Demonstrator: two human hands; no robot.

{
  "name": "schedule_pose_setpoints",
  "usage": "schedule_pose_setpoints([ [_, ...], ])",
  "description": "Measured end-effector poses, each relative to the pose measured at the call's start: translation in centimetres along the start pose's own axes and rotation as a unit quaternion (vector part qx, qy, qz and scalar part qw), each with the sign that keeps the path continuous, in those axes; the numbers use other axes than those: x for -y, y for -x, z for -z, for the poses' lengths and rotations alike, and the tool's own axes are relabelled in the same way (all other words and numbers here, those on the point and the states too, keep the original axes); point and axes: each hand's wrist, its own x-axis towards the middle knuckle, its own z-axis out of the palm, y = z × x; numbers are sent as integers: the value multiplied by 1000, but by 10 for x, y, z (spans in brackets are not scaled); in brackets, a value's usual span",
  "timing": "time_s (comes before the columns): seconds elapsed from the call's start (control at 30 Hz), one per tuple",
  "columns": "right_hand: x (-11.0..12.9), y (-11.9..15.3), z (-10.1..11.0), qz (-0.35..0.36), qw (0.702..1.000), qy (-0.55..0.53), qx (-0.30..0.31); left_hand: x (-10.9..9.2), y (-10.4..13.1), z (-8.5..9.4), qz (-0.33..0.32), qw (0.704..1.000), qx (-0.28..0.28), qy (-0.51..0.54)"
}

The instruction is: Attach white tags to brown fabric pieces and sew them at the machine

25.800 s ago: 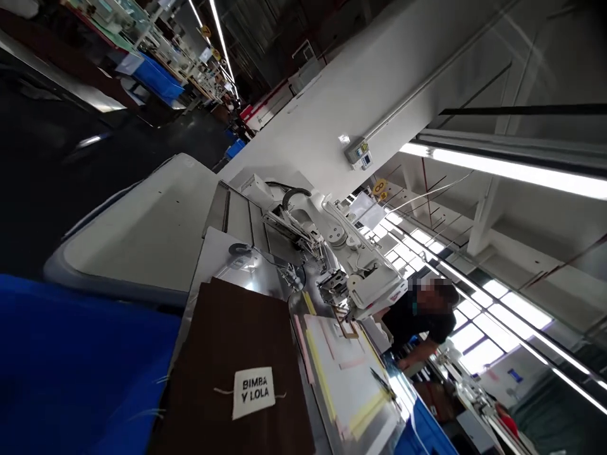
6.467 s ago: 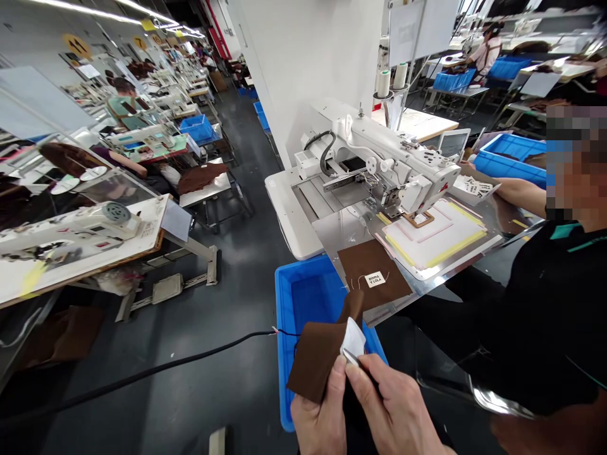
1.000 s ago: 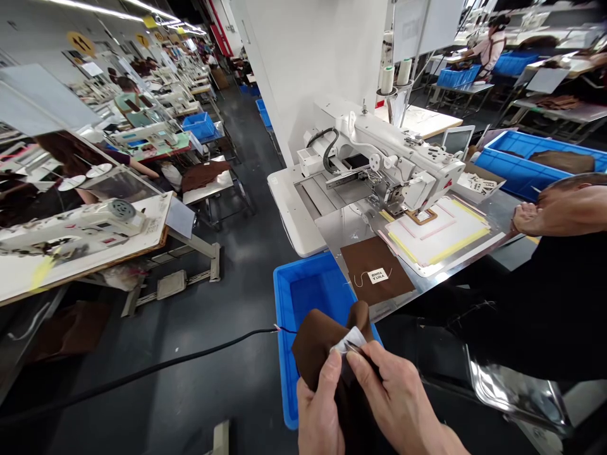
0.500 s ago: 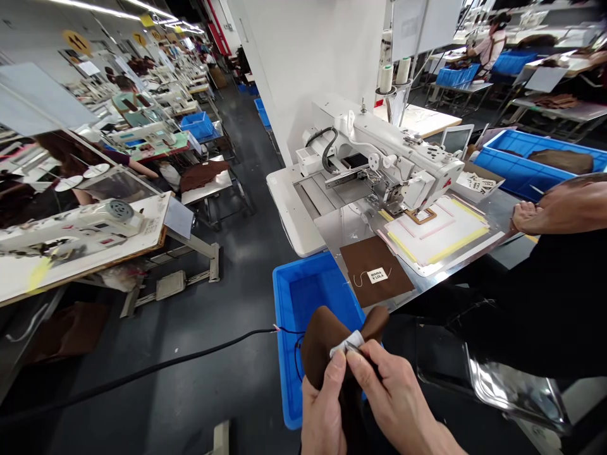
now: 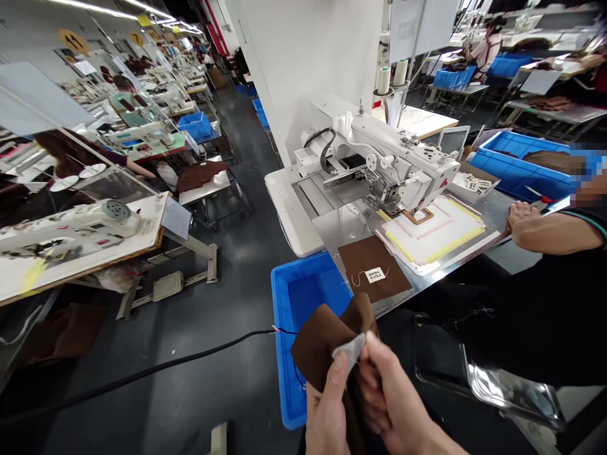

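left hand (image 5: 328,411) comes in from the bottom edge, thumb pointing up and pressing on the pale tag (image 5: 349,351); it grips the brown cloth (image 5: 318,340), its other fingers mostly hidden. right hand (image 5: 389,384) angles in from lower right, thumb and forefinger pinching the tag's right corner, remaining fingers curled under (can't tell if they hold anything else). hands nearly meet, tag stretched between them, cloth folded up behind it.

that cloth is in the air, in front of blue bin (image 5: 286,379). black cable (image 5: 190,356) runs from the left to the bin. past it, a brown panel (image 5: 367,256) lies flat at the metal table's near edge, white label (image 5: 375,274) on it reading "bimba y lola", loose threads at both sides. beyond: white sewing machine (image 5: 401,158), then a pillar (image 5: 313,63) behind.
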Motion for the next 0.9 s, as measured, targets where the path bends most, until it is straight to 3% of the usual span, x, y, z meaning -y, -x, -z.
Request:
schedule_pose_setpoints([
  [0.07,14,2,7,47,995,-84,12,-3,-2,4,24,998,-36,-37],
  [0.1,21,3,11,87,993,-77,13,-4,-3,6,40,996,-49,-55],
  [0.2,32,7,21,200,965,167,-19,-7,-5,9,49,997,-32,-49],
  [0.27,29,9,23,224,919,324,-29,-8,-4,7,33,999,-9,-23],
  [0.33,20,10,23,230,889,394,-32,-9,-2,2,20,1000,-1,-10],
  [0.53,4,9,19,265,867,420,-50,-9,1,-3,-14,998,61,-19],
  [0.73,4,8,18,280,863,416,-63,-9,0,0,10,999,31,-27],
  [0.9,1,7,19,284,859,420,-70,-8,2,-2,-32,998,28,-52],
])
